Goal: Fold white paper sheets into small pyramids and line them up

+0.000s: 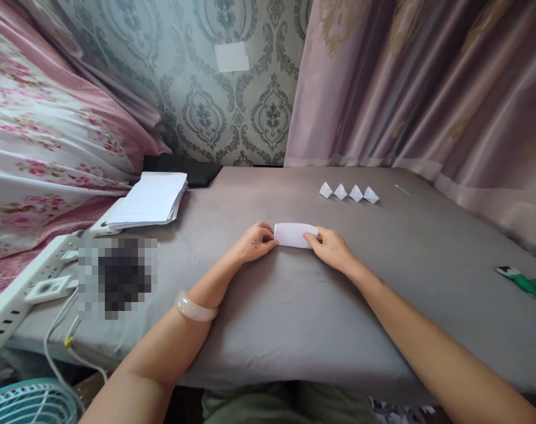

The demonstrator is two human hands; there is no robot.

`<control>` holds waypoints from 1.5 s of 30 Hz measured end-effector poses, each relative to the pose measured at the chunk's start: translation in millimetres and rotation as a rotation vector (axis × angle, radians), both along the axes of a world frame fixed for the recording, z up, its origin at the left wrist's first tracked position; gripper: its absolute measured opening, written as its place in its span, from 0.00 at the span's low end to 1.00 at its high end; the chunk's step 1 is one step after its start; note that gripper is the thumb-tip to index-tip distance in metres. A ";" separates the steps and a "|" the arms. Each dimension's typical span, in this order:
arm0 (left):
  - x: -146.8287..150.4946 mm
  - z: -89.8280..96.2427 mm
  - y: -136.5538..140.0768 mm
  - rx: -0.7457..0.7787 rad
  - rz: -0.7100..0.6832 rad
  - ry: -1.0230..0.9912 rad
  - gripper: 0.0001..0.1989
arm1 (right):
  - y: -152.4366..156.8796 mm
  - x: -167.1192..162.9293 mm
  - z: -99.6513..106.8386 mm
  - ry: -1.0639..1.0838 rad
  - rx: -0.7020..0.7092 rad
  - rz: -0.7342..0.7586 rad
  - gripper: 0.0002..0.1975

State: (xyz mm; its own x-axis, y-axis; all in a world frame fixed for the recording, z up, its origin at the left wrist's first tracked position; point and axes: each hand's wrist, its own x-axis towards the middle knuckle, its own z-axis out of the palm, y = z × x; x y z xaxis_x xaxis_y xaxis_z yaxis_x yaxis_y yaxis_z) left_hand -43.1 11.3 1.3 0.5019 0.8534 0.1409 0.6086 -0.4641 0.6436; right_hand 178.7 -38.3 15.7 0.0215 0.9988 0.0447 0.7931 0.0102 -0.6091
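A small folded sheet of white paper (293, 235) is held just above or on the grey cloth, near the middle of the table. My left hand (257, 242) pinches its left edge between thumb and fingers. At the right end, my right hand (332, 246) grips the paper, its thumb lying over the front face. The paper bows slightly between both hands. Beyond it to the right stand several folded white paper shapes (356, 193) in a row.
A stack of white paper (148, 199) lies at the back left, beside a black flat item (183, 169). A white power strip (29, 282) with cables runs along the left edge. A green-handled tool (526, 284) rests at far right. A teal basket-like object (25, 403) is lower left.
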 end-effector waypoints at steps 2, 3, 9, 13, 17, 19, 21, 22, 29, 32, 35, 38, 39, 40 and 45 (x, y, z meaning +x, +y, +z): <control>3.7 -3.5 0.0 -0.003 0.051 -0.013 0.13 | 5.9 -3.2 -1.7 -0.028 -0.016 -0.057 0.17; 5.5 -5.2 0.0 -0.002 0.065 -0.017 0.14 | 8.5 -4.5 -3.2 -0.048 -0.024 -0.082 0.16; 17.5 -16.6 -0.7 0.040 0.244 -0.023 0.12 | 19.0 -11.7 -12.8 -0.202 -0.043 -0.174 0.18; 23.7 -24.5 -1.4 0.075 0.328 -0.036 0.13 | 21.0 -17.5 -14.2 -0.281 -0.053 -0.197 0.20; 26.9 -27.9 -3.5 0.095 0.365 -0.011 0.13 | 19.8 -23.1 -12.6 -0.353 -0.053 -0.203 0.23; 27.5 -28.6 -4.7 0.114 0.362 0.007 0.12 | 18.3 -25.7 -11.6 -0.385 -0.052 -0.200 0.23; 27.6 -29.6 -5.4 0.135 0.356 0.022 0.11 | 17.1 -27.9 -11.0 -0.415 -0.045 -0.189 0.23; 27.5 -30.4 -5.4 0.144 0.353 0.028 0.11 | 16.7 -28.6 -10.9 -0.429 -0.040 -0.182 0.22; 25.5 -35.9 -2.9 0.163 0.331 0.027 0.12 | 17.1 -30.5 -8.5 -0.480 -0.061 -0.172 0.20; 25.2 -35.0 -2.6 0.144 0.328 0.022 0.12 | 16.1 -31.5 -5.8 -0.477 -0.086 -0.163 0.19; 25.2 -33.6 -2.7 0.132 0.329 0.029 0.12 | 15.1 -32.6 -3.6 -0.483 -0.104 -0.162 0.18; 24.8 -32.9 -2.5 0.133 0.325 0.034 0.12 | 14.4 -34.3 -1.7 -0.491 -0.115 -0.163 0.17; 24.6 -32.7 -2.5 0.130 0.322 0.032 0.12 | 14.2 -35.1 -1.0 -0.491 -0.118 -0.162 0.17; 24.2 -32.4 -2.6 0.124 0.318 0.031 0.12 | 14.0 -35.8 -0.4 -0.491 -0.121 -0.162 0.17; 22.3 -28.2 -4.3 0.095 0.300 0.051 0.10 | 11.4 -34.0 0.5 -0.511 -0.134 -0.181 0.20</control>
State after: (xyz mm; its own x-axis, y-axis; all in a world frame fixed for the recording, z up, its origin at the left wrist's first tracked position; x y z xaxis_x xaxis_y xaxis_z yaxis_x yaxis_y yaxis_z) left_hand -20.8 7.0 -26.9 0.2386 0.9486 0.2079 0.7574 -0.3157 0.5715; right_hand 144.7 -26.9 16.1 0.2026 0.9787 -0.0325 0.9696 -0.2051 -0.1332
